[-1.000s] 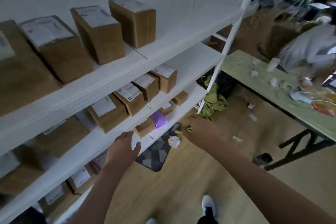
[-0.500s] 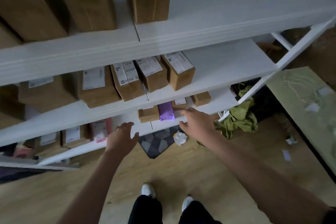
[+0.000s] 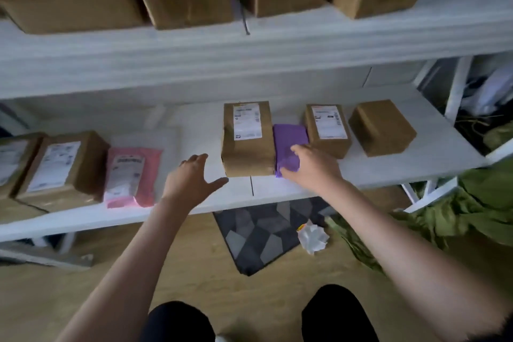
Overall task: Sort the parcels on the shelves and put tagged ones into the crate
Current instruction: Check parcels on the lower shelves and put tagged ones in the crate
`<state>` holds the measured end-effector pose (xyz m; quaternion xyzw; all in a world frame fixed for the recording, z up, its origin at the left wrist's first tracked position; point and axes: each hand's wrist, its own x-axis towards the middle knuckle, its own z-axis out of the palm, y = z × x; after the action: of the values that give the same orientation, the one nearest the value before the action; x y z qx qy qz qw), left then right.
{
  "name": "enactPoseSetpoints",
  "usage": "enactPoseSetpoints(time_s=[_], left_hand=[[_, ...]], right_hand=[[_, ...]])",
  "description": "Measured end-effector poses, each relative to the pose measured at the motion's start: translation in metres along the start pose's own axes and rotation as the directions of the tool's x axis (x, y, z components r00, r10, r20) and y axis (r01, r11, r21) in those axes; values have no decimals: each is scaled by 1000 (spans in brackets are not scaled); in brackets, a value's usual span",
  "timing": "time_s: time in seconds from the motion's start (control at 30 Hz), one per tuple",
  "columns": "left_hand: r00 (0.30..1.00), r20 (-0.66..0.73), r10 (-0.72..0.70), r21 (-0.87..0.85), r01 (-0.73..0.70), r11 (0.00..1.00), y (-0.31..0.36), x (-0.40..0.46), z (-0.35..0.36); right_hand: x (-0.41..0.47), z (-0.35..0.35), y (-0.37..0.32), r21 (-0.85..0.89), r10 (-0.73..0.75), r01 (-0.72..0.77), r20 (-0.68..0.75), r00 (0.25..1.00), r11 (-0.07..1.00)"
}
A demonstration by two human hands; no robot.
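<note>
The job looks like it is only just starting. No crate shows anywhere in the view, so I cannot tell if any parcel has gone in. Lots of parcels sit on the white shelf (image 3: 361, 172), so most of the sorting seems left to do.

The right hand (image 3: 311, 168) lies on the near end of the soft purple plastic parcel (image 3: 288, 137). Its fingers curl over that end, so it seems to be taking hold, but I cannot tell if the grip is tight. The purple parcel lies flat on the shelf, squeezed between the tall brown paper parcel with a white label (image 3: 248, 139) and the smaller brown parcel with a white label (image 3: 327, 129). It touches both. No label shows on its top, so it may have no tag, or the tag may be hidden.

The left hand (image 3: 191, 179) is spread wide and holds nothing. It hovers over the shelf edge, just beside the tall brown parcel.

The brown parcels look stiff and boxy, with flat sides and folded paper corners. The plain brown box with no label showing (image 3: 381, 128) sits at the right end. The pink plastic bag parcel with a label (image 3: 133, 175) looks thin, smooth and floppy. The purple one looks shiny and squashy, so it may bend when lifted.
</note>
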<state>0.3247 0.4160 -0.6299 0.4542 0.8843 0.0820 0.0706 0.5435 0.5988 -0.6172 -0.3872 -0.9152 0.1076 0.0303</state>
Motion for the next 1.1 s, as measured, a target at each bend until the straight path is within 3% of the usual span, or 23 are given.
enactPoseSetpoints(time_s=[0.23, 0.33, 0.57, 0.73, 0.87, 0.97, 1.1], left_hand=[[980, -155, 122, 162, -97, 982, -8, 45, 70], [969, -219, 118, 92, -100, 991, -7, 61, 71], [984, -173, 39, -126, -62, 990, 4, 63, 81], [936, -349, 39, -163, -102, 981, 10, 40, 95], [852, -520, 66, -129, -155, 979, 12, 3, 100], [815, -573, 91, -66, -156, 986, 9, -15, 100], [819, -567, 87, -71, -154, 985, 5, -24, 98]], right_hand=[[50, 61, 10, -115, -117, 99, -158, 981, 988], [56, 66, 5, -159, -156, 127, -187, 970, 979], [57, 74, -5, -161, -163, 131, -211, 964, 978], [41, 73, -4, -23, -165, 165, -263, 950, 986], [2, 86, -3, 4, -232, 269, -495, 838, 963], [-18, 99, -5, 9, -227, 293, -611, 759, 956], [-21, 103, -10, 18, -243, 320, -609, 755, 947]])
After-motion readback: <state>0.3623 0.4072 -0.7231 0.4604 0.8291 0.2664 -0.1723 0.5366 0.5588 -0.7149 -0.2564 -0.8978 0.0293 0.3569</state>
